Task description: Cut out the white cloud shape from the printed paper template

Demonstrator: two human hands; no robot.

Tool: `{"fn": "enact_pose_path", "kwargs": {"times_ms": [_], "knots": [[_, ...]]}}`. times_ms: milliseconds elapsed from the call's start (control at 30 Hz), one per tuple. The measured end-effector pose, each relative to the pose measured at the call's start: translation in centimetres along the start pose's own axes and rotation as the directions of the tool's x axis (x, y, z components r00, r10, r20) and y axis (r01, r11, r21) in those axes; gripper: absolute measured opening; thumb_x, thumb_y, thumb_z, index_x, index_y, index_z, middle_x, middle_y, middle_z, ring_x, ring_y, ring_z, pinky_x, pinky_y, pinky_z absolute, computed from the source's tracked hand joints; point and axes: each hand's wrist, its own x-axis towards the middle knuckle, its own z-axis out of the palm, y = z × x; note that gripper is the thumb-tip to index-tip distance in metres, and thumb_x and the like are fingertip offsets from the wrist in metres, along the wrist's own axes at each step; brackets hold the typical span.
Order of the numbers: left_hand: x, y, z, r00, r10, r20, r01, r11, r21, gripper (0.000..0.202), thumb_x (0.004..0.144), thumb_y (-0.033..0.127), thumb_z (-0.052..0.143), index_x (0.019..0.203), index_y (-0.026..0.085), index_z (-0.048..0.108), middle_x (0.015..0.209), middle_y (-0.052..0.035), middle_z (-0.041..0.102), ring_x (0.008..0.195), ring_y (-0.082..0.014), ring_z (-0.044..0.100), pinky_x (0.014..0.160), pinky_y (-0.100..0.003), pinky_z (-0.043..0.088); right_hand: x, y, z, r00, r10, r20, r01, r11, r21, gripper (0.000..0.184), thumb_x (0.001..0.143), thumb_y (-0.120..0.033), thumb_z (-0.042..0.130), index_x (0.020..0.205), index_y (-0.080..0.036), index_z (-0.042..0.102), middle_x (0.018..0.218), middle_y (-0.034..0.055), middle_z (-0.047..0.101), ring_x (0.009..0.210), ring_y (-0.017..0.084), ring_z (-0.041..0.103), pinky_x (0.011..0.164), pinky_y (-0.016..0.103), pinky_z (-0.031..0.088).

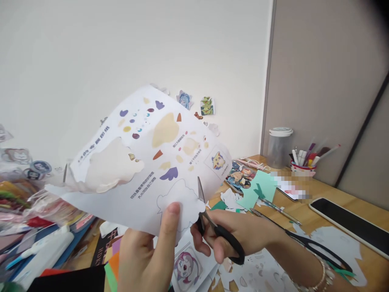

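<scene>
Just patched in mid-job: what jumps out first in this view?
A printed sheet of coloured shapes fills the middle, pinched at its lower edge by the left hand. The right hand holds black scissors with the blade up against the sheet's right edge. On the wooden desk to the right lie a second pair of scissors and a dark phone.

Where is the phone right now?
In the head view, the phone lies flat on the wooden table at far right, near the pen cup and spare scissors.
</scene>
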Motion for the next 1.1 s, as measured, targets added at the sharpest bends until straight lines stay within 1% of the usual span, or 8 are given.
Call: {"fn": "enact_pose_path", "kwargs": {"times_ms": [100,200,367,533,633,900,1000,1100], "knots": [[0.1,-0.1,0.0,0.997,0.022,0.081,-0.019,0.999,-0.030,0.039,0.077,0.040,0.054,0.043,0.020,0.054,0.036,0.0031,0.049,0.049,-0.0145,0.056,0.052,-0.021,0.048,0.1,0.3,0.0,0.999,-0.047,-0.002,0.047,0.999,0.024,0.040,0.071,-0.052,0.063,0.066,-0.016,0.046,0.057,-0.0065,0.044,0.055,0.008,0.041,0.047,0.020,0.032],[0.2,-0.3,0.0,0.994,0.065,0.087,-0.063,0.998,-0.023,0.035,0.077,0.037,0.054,0.047,0.019,0.058,0.038,0.0039,0.053,0.040,-0.0109,0.049,0.052,-0.021,0.048,0.0,0.5,0.1,0.997,-0.072,-0.006,0.072,0.997,0.008,0.041,0.070,-0.046,0.067,0.058,-0.017,0.041,0.058,-0.0064,0.044,0.056,0.007,0.041,0.047,0.020,0.030],[0.3,-0.5,0.0,0.995,0.081,0.057,-0.080,0.996,-0.029,0.028,0.077,0.034,0.055,0.054,0.019,0.062,0.050,0.0022,0.061,0.048,-0.0119,0.054,0.059,-0.022,0.050,-0.3,-0.5,0.1,1.000,-0.025,-0.009,0.025,1.000,-0.019,0.026,0.072,-0.022,0.070,0.070,-0.017,0.045,0.063,-0.0088,0.044,0.048,0.004,0.034,0.045,0.018,0.028],[0.3,-0.8,-0.1,0.995,0.070,0.073,-0.074,0.996,0.046,0.028,0.077,0.036,0.055,0.056,0.018,0.060,0.044,0.0022,0.053,0.043,-0.0117,0.049,0.041,-0.020,0.041,-0.4,-1.7,0.0,0.999,0.040,-0.026,-0.042,0.993,-0.107,0.023,0.072,-0.011,0.068,0.069,-0.017,0.046,0.057,-0.0107,0.041,0.044,0.003,0.031,0.043,0.016,0.028],[0.3,-0.9,-0.4,0.995,0.082,0.062,-0.087,0.992,0.089,0.032,0.076,0.039,0.054,0.051,0.019,0.055,0.041,0.0022,0.050,0.042,-0.0116,0.046,0.038,-0.020,0.037,-0.5,-1.8,-0.1,0.997,0.074,-0.028,-0.077,0.988,-0.130,0.022,0.073,-0.012,0.067,0.069,-0.017,0.046,0.056,-0.0098,0.042,0.046,0.003,0.036,0.044,0.016,0.029],[0.2,-1.1,-0.5,0.986,0.166,0.001,-0.164,0.972,0.170,0.031,0.078,0.039,0.053,0.054,0.019,0.057,0.054,-0.0004,0.062,0.052,-0.0144,0.054,0.052,-0.022,0.045,-0.5,-1.6,0.0,0.990,0.133,-0.037,-0.137,0.984,-0.112,0.025,0.078,-0.029,0.063,0.071,-0.018,0.041,0.058,-0.0065,0.039,0.050,0.007,0.035,0.044,0.018,0.029],[0.1,-1.3,-0.5,0.980,0.199,-0.016,-0.192,0.963,0.191,0.034,0.078,0.039,0.054,0.051,0.020,0.057,0.045,0.0014,0.054,0.046,-0.0138,0.051,0.057,-0.024,0.048,-0.4,-1.7,0.1,0.992,0.116,-0.040,-0.120,0.986,-0.118,0.027,0.077,-0.032,0.062,0.070,-0.018,0.041,0.059,-0.0053,0.039,0.052,0.008,0.035,0.045,0.019,0.030],[0.1,-1.1,-0.4,0.971,0.237,-0.013,-0.231,0.955,0.185,0.026,0.079,0.037,0.054,0.063,0.020,0.066,0.035,0.0052,0.044,0.040,-0.0130,0.047,0.065,-0.026,0.051,-0.4,-1.6,0.3,0.995,0.094,-0.040,-0.098,0.989,-0.108,0.028,0.078,-0.036,0.060,0.070,-0.018,0.041,0.059,-0.0053,0.039,0.052,0.008,0.035,0.044,0.020,0.028]]}}
